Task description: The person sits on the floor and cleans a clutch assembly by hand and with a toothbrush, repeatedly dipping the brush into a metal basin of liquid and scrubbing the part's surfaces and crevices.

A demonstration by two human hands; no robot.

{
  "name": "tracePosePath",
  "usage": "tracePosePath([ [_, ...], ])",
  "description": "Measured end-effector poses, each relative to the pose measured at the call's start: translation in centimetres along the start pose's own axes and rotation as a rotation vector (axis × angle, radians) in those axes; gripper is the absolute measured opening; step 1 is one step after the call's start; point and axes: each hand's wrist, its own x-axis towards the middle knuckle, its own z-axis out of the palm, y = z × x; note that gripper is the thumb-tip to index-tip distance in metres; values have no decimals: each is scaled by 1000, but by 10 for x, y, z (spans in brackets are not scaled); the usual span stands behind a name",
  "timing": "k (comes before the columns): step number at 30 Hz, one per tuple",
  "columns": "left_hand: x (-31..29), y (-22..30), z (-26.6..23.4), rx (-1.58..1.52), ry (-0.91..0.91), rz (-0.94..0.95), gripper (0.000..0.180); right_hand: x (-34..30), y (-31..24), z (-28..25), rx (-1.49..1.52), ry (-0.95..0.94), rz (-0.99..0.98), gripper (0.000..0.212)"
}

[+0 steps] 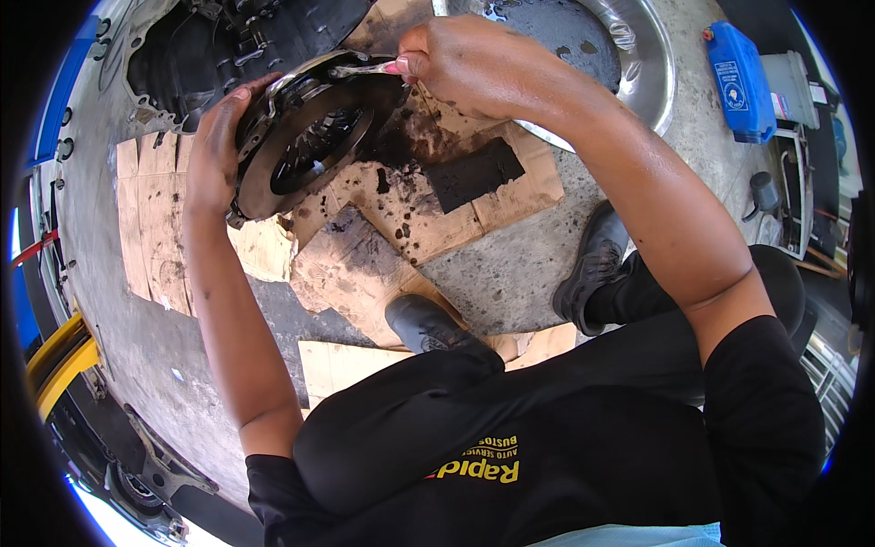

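A round, dark metal clutch pressure plate (262, 173) is held tilted above stained cardboard, its flat ring and inner spring fingers showing. My left hand (217, 137) grips its left rim, with the thumb along the upper edge and the other fingers mostly hidden behind. Closed around a slim brush-like tool (366, 69) with a pinkish end, my right hand (453, 68) is at the plate's upper right. The tool's pale shaft reaches left over the plate's rim. Its tip is too small to make out clearly.
Beyond the plate lies a large black gearbox housing (196, 59). A wide metal basin (652, 68) with dark liquid stands at the far right, near a blue jug (736, 82). Oil-stained cardboard (346, 260) covers the floor before my boots (421, 321). Yellow metalwork (66, 360) stands left.
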Motion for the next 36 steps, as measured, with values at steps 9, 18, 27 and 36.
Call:
tracePosePath([
  [9, 19, -8, -13, -31, 92, -20, 52, -11, 16, 9, -423, 337, -325, 17],
  [18, 32, -31, -27, 55, 232, 32, 51, -19, -46, 45, 1200, -125, 140, 37],
  [27, 31, -38, -42, 177, 248, 49, 50, -10, -79, 77, 840, 271, -83, 35],
  [36, 29, -42, -47, 212, 209, 100, 48, -9, -90, 75, 844, 278, -11, 31],
])
